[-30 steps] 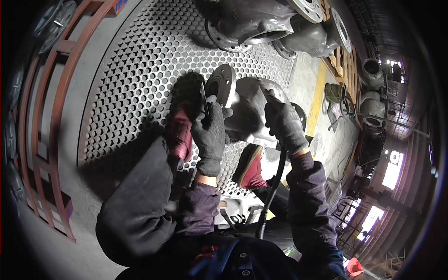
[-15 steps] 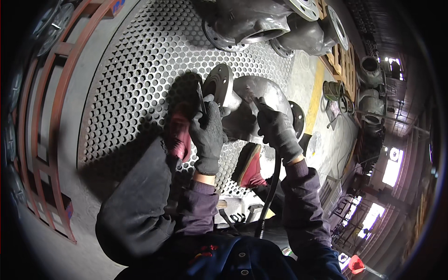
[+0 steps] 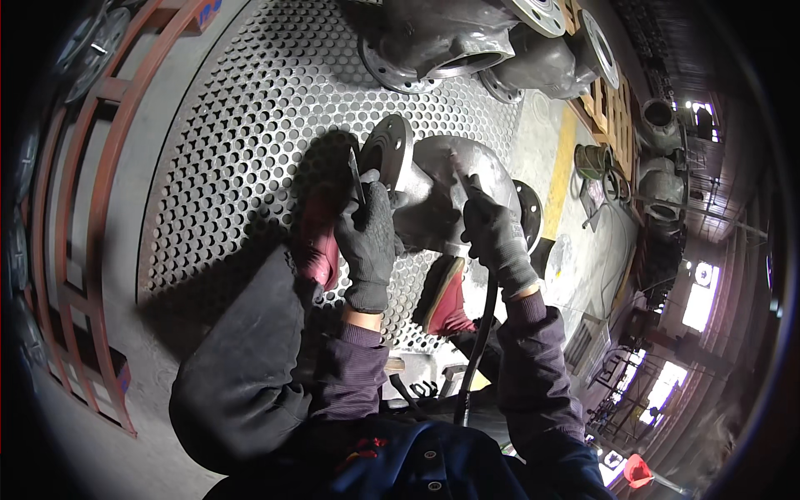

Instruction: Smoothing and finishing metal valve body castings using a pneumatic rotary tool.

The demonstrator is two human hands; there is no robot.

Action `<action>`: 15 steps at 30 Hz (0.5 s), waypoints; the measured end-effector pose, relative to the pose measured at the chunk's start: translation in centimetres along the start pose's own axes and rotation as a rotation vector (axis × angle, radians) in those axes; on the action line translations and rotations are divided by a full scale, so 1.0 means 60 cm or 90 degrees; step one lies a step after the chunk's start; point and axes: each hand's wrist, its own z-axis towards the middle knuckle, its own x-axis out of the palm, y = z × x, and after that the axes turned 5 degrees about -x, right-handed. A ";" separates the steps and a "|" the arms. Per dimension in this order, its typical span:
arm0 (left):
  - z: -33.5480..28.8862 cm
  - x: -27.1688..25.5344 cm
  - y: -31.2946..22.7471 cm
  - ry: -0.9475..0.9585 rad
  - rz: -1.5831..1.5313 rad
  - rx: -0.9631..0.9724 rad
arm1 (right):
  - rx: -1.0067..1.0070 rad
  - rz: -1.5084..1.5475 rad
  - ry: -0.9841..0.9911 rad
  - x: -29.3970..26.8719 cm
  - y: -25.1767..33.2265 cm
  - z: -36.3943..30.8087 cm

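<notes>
A grey metal pipe casting (image 3: 479, 158) with flanged ends stands on the perforated plate between my feet. My left hand (image 3: 368, 246), in a dark knit glove, is closed around a slim, flat metal tool (image 3: 357, 173) that points up beside the near-left flange (image 3: 393, 146). My right hand (image 3: 497, 237), also gloved, grips a slender hand tool (image 3: 460, 169), its narrow tip over the curved body of the casting. From below that hand a black hose (image 3: 477, 358) runs down toward my lap. My fingers hide most of both tools.
Larger flanged castings (image 3: 450, 42) stand at the far side of the perforated plate (image 3: 242, 125). A red-brown metal rack (image 3: 104, 200) is on the left. Wooden pallets (image 3: 612, 117) and a yellow floor line (image 3: 562, 167) lie on the right. My red shoes (image 3: 447, 300) flank the casting.
My right hand has shifted slightly down and to the right, and more of its tool now shows over the casting. My left hand stays nearly in place.
</notes>
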 end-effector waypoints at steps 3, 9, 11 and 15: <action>0.023 -0.066 0.025 0.099 -0.196 -0.039 | 0.023 0.018 0.053 0.015 0.017 0.001; -0.013 0.017 -0.025 0.030 -0.132 -0.105 | -0.140 -0.035 0.028 0.018 -0.049 -0.001; -0.014 0.008 -0.029 0.026 -0.106 -0.067 | 0.029 0.126 0.009 0.003 0.053 0.009; -0.004 -0.018 -0.014 0.115 -0.263 -0.038 | 0.091 0.013 0.008 -0.013 0.078 0.017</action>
